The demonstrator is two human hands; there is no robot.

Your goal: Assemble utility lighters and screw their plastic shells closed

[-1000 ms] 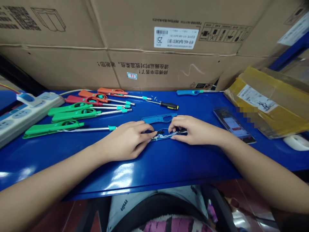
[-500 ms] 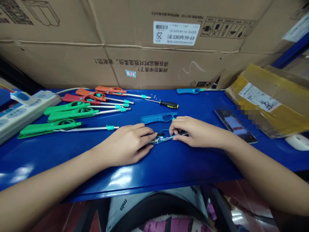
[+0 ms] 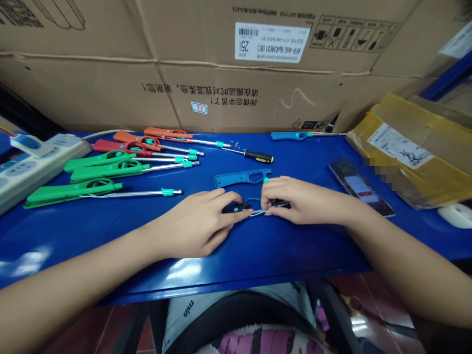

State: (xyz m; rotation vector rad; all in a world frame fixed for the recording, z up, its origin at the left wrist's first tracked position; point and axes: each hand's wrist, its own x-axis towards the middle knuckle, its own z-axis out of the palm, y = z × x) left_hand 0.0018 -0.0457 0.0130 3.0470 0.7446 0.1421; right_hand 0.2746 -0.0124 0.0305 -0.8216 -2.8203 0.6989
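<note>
An opened blue utility lighter (image 3: 252,201) lies between my hands, with white wires (image 3: 258,213) and small black parts showing. My left hand (image 3: 201,219) grips its handle end from the left, index finger reaching onto the wires. On the right, my right hand (image 3: 291,199) pinches the lighter near its dark rod, and the fingers hide part of it. Just behind sits the loose blue half shell (image 3: 232,179), its hollow side up. A teal piece (image 3: 266,180) shows by the right hand's knuckles.
Several green, red and orange lighters (image 3: 106,172) lie at left beside a white power strip (image 3: 33,164). Behind are a screwdriver (image 3: 258,157) and another blue lighter (image 3: 291,135). A phone (image 3: 357,189), a taped parcel (image 3: 413,147) and a white mouse (image 3: 455,215) stand right. A large carton (image 3: 206,39) backs the table.
My left index finger has extended to the right over the wires, covering more of the lighter's inside. My right hand keeps its pinch almost unchanged. The view has shifted slightly.
</note>
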